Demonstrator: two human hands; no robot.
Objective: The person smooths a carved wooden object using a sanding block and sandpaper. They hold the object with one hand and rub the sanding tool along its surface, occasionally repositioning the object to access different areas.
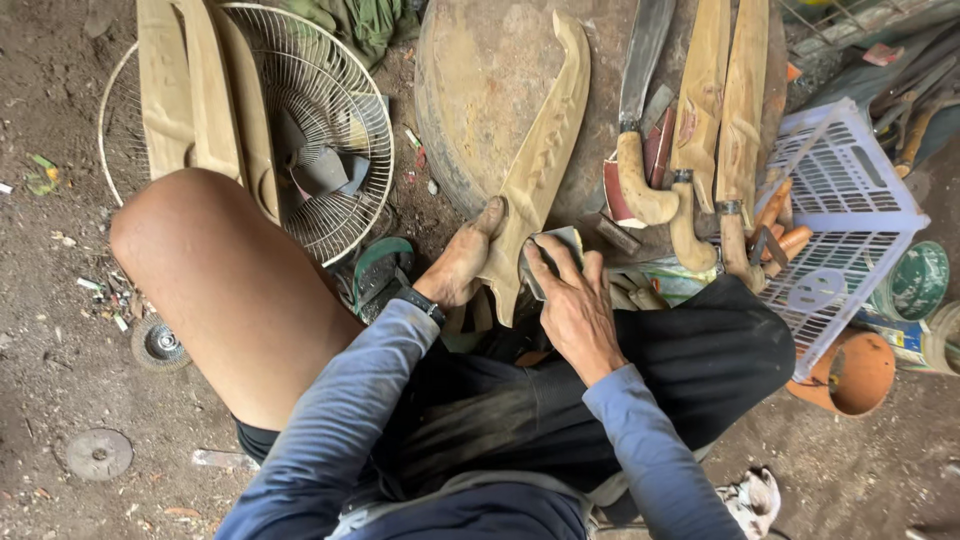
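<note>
A long carved wooden sheath [540, 150] of pale wood leans from my lap up onto a round stump [470, 90]. My left hand [462, 262] grips its lower end from the left, thumb on the wood. My right hand [570, 300] presses a small grey piece of sandpaper [556, 246] against the sheath's lower right edge. Both sleeves are blue, and a dark watch sits on my left wrist.
Several finished blades with wooden handles and sheaths [700, 130] lie right of the stump. A white plastic basket [850, 200] with tools stands at right, an orange bowl [855, 375] below it. A wire fan guard [320, 130] and wooden blanks [200, 90] lie at left. My bare knee [220, 280] is raised.
</note>
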